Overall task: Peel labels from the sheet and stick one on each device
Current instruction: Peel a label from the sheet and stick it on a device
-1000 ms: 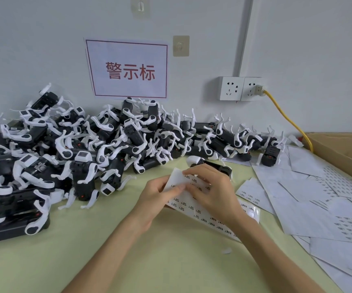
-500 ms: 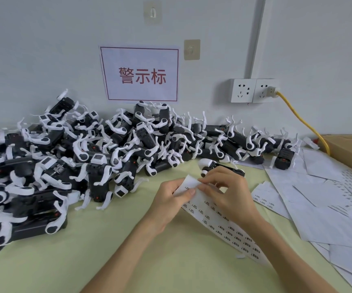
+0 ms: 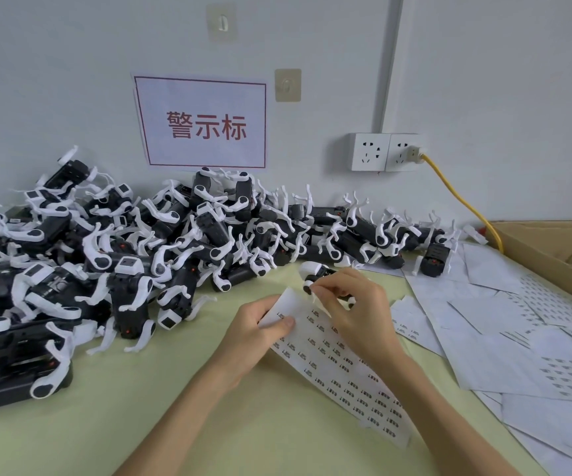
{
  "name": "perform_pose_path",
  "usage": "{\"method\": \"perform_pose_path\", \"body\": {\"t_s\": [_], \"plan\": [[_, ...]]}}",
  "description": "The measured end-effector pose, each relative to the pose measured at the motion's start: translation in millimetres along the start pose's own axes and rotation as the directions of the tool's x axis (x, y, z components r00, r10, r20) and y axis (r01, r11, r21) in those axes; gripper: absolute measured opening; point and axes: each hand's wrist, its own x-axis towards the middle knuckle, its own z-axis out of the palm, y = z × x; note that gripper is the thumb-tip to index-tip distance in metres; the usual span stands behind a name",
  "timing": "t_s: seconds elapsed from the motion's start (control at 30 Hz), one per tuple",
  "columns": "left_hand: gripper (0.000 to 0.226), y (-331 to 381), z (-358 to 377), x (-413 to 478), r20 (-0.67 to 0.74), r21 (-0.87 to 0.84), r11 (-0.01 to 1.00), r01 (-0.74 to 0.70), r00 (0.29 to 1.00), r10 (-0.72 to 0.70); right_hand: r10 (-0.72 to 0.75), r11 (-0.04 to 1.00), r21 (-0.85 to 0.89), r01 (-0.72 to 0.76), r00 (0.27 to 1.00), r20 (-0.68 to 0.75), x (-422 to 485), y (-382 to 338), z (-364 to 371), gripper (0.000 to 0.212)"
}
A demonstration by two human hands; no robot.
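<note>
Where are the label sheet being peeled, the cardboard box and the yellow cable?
label sheet (image 3: 346,369), head view, printed middle of the sheet.
cardboard box (image 3: 531,250), head view, its near wall.
yellow cable (image 3: 459,197), head view, mid-run below the wall socket.

- Label sheet (image 3: 337,365): white, rows of small dark printed labels, far end curled upward, lying just before the device pile.
- Device pile (image 3: 133,255): black-and-white units, heaped, tangled.

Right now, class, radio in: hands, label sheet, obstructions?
Left hand pinching white printed label sheet. Right hand pinched above sheet, beside black-and-white device. Nothing blocking.
</note>
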Motion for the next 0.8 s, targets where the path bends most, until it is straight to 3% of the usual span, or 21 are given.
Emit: {"method": "perform_pose_path", "body": {"t_s": [0.07,0.2,0.27,0.37,0.8], "plan": [[0.028,-3.4,-0.9,2.2,-0.048,0.067,0.998,0.005,0.999,-0.002,0.018,0.999,0.033,-0.017,0.999,-0.027,0.5,0.2,-1.9,0.013],[0.059,-11.4,-0.9,4.3,-0.223,0.466,0.885,-0.007,0.967,0.125,0.049,0.996,0.068,-0.049,0.999,0.004,-0.9,-0.5,-0.9,0.022],[0.044,-10.0,-3.7,5.3,-0.237,0.425,0.904,-0.036,0.96,0.15,0.05,0.996,0.079,-0.052,0.998,0.03,-2.4,-1.2,1.4,0.029],[0.017,-0.7,-4.9,5.0,-0.135,0.19,0.981,-0.043,0.988,0.069,0.052,0.994,0.088,-0.059,0.995,0.079,-3.7,-1.7,3.8,0.035],[0.007,1.0,-0.7,2.2,-0.141,0.09,0.995,-0.041,0.989,0.053,0.067,0.993,0.089,-0.078,0.991,0.118,-8.1,-2.5,9.2,0.02]]}}
